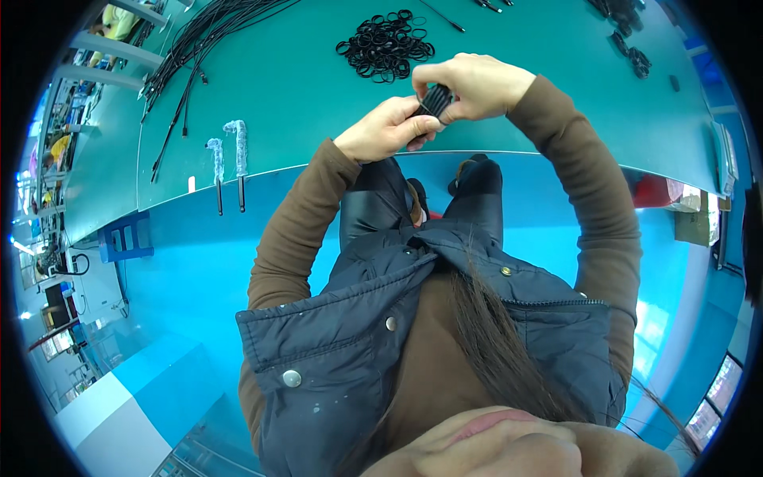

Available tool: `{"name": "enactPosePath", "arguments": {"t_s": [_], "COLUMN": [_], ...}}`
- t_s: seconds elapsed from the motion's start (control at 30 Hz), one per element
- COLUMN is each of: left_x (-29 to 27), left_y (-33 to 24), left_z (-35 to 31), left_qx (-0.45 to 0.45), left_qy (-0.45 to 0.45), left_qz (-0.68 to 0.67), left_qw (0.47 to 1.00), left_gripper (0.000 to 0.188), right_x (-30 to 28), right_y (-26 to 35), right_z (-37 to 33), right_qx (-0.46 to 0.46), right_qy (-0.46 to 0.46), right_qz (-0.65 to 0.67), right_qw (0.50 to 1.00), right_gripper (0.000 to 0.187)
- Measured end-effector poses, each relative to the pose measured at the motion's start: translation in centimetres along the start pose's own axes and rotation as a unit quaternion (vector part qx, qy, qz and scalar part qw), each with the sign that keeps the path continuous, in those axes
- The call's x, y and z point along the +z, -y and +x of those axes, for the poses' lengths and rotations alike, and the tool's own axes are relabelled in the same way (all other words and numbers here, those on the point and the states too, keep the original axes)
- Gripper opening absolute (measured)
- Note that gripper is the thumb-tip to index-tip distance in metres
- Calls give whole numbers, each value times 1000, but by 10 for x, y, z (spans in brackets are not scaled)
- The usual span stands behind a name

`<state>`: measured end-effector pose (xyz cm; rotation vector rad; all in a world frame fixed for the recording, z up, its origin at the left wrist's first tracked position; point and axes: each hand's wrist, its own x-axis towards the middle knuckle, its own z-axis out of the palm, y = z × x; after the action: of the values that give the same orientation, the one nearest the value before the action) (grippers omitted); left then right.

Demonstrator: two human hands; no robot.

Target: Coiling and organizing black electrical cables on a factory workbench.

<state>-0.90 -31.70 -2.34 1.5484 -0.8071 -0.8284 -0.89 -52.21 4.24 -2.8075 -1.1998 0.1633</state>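
A folded bundle of black cable (436, 97) is held above the green table near its front edge. My left hand (389, 129) grips its lower end, with the thumb lying across the bundle. From the other side my right hand (481, 83) closes on its upper end, index finger bent over the top. A thin strand crosses the bundle under that finger; whether it is a rubber band I cannot tell. Just beyond both hands lies a loose pile of small black rubber bands (385, 46).
Long black cables (191, 60) lie at the far left of the green table (278, 87). Two rods wrapped in clear plastic (241, 151) stick out over its front edge. Coiled black cables (632, 56) sit at the far right. A blue stool (125, 238) stands below left.
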Motion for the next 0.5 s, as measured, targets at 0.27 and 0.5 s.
{"name": "enactPosePath", "arguments": {"t_s": [0.27,0.5], "left_x": [1,8], "left_y": [-3,-5], "left_z": [-13,-15], "left_qx": [146,158], "left_qy": [-69,-100], "left_qz": [-355,-391], "left_qw": [921,901], "left_gripper": [23,26], "right_x": [61,81], "right_y": [3,-2], "right_z": [-23,-31], "right_qx": [80,196], "right_qy": [-51,-227], "right_qz": [831,823], "right_qw": [549,483], "right_gripper": [26,24]}}
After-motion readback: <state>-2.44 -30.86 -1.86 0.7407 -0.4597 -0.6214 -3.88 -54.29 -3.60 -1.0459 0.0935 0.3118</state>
